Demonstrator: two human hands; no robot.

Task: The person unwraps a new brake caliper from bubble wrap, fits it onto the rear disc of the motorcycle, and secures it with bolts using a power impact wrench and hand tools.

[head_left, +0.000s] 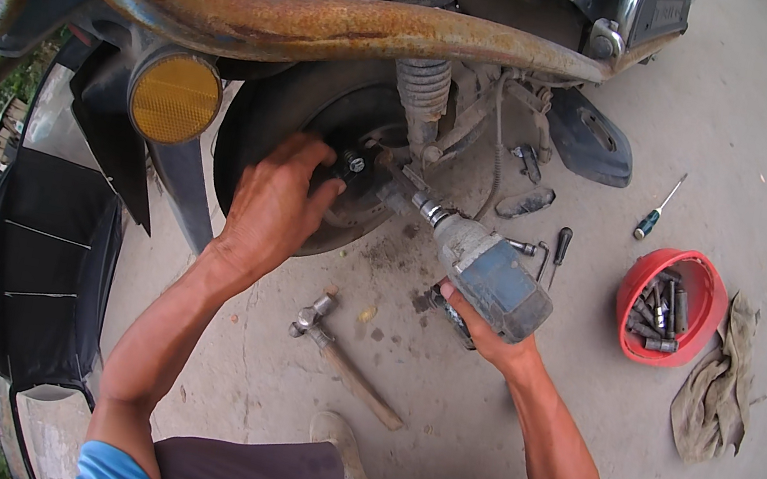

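Note:
My right hand (488, 343) grips the handle of a grey and blue impact wrench (492, 270), whose socket end points left toward the wheel. In front of me is a dark wheel (254, 137) on a vehicle. At its hub my left hand (277, 199) reaches in, thumb and fingers apart around a dark hub part (352, 163) with a shiny end. Whether the fingertips touch that part I cannot tell. Above the hub stands a dusty shock absorber (422, 89).
A rusty tube bar (337, 29) crosses above the wheel, with a round amber reflector (175, 97) at left. On the concrete lie a hammer (347, 365), a screwdriver (656, 212), a dark plastic cover (587, 142) and a rag (719, 387). A red bowl (633, 281) holds several sockets.

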